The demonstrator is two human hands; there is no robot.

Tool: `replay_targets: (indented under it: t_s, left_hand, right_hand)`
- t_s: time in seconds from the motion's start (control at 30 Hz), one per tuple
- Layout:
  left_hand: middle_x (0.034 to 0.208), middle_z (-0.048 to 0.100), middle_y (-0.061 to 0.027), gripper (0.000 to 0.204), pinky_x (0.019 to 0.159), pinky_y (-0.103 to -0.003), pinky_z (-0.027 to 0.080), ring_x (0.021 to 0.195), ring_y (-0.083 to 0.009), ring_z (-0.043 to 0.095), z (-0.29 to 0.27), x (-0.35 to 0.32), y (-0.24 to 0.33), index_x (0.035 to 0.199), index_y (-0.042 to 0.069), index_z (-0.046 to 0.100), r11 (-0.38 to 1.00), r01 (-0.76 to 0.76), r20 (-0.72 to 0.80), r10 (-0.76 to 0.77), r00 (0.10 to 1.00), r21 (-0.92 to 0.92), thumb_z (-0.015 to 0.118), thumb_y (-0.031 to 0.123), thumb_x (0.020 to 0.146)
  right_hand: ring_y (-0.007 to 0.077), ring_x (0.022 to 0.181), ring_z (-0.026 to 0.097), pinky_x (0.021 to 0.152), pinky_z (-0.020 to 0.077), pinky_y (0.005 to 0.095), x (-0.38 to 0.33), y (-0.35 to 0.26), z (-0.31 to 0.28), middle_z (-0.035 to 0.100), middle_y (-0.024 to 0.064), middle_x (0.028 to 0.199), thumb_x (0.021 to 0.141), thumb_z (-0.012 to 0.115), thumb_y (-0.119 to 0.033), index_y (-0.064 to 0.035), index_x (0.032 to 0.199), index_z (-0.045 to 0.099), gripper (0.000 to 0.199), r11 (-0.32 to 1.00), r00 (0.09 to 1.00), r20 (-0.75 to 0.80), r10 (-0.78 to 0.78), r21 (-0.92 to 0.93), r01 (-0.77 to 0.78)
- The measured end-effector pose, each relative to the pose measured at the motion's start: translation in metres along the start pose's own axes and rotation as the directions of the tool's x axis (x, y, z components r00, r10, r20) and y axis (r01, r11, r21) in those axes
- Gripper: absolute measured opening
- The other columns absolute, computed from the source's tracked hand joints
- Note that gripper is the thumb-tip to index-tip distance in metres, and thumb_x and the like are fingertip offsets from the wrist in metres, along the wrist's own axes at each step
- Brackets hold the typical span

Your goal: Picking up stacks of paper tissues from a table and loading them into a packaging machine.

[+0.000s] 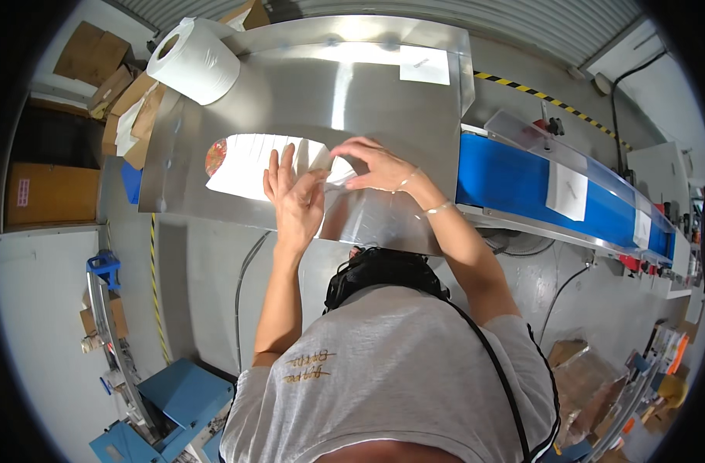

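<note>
stainless steel desk (383, 100), head view. the landmark is the white backlit window (248, 166) cut into the sheet metal. a clear plastic bag (333, 177) lies over the window's right end, nearly invisible against the glare. the left hand (295, 201), just right of the window's lower edge, has its grip spread, fingers flat and pressing on the film. the right hand (379, 166), further right of the window, has its grip pinching the bag's upper edge between thumb and fingertips. at the window's far left end a red-orange item (215, 157) shows, apart from both hands. a white paper roll (194, 62) stands above and left of the window; a blue conveyor belt (538, 189) runs away well to its right.

likely hazards, as judged: the film is thin and slick, so the pinch may slip or the bag may stretch and tear if the two hands pull against each other; glare from the window may hide the bag's edge, leading to a poor hold.
</note>
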State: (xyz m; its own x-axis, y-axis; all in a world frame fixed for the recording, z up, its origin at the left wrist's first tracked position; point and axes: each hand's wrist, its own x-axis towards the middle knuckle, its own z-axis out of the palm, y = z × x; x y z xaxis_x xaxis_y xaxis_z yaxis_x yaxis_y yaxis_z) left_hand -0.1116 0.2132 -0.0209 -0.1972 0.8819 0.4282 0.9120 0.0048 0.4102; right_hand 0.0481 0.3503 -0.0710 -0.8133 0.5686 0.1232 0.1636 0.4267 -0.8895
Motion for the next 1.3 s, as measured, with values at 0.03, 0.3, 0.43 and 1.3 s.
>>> replay_targets:
  t_s: [0.03,0.3,0.43,1.3]
  left_hand:
    - [0.139,0.04,-0.0188,0.033,0.11,-0.053,0.016,0.135,-0.0412,0.026,-0.002,0.001,0.0,0.107,0.015,0.066,1.0,-0.011,0.049,0.01,0.999,0.016,0.068,0.006,0.075]
    - [0.135,0.043,-0.0218,0.036,0.105,-0.05,0.029,0.129,-0.0415,0.035,-0.001,-0.001,-0.014,0.116,0.007,0.06,0.986,0.165,-0.102,-0.162,0.982,0.025,0.064,0.003,0.08]
    - [0.131,0.048,-0.0194,0.032,0.101,-0.048,0.035,0.126,-0.0406,0.039,0.004,0.002,-0.015,0.109,0.007,0.065,0.991,0.137,-0.129,-0.136,0.982,-0.004,0.062,-0.002,0.078]
    - [0.131,0.048,-0.0202,0.033,0.103,-0.049,0.032,0.125,-0.0401,0.039,-0.005,0.004,-0.033,0.111,0.009,0.064,0.986,0.164,-0.132,-0.159,0.979,0.032,0.063,-0.001,0.079]
  right_hand:
    - [0.0287,0.113,0.052,0.096,0.044,0.0377,0.006,0.009,0.004,0.044,0.0082,0.135,0.073,0.075,-0.018,-0.0127,0.12,0.057,0.051,0.98,0.993,0.06,-0.102,-0.164,0.11]
    - [0.011,0.081,0.054,0.075,0.0466,0.0287,-0.079,0.03,-0.03,0.06,0.0025,0.091,0.089,0.064,-0.026,-0.002,0.106,0.055,0.031,0.838,0.847,-0.271,0.457,0.451,-0.307]
    - [0.0133,0.071,0.051,0.065,0.0423,0.0274,-0.164,0.123,-0.088,0.06,0.0079,0.08,0.089,0.062,-0.037,-0.0021,0.098,0.059,0.037,0.814,0.467,-0.689,0.554,0.332,-0.476]
    - [0.0129,0.085,0.057,0.076,0.0475,0.0295,-0.056,0.014,-0.012,0.062,0.0082,0.094,0.086,0.068,-0.029,0.0003,0.105,0.057,0.037,0.834,0.81,-0.302,0.502,0.417,-0.362]
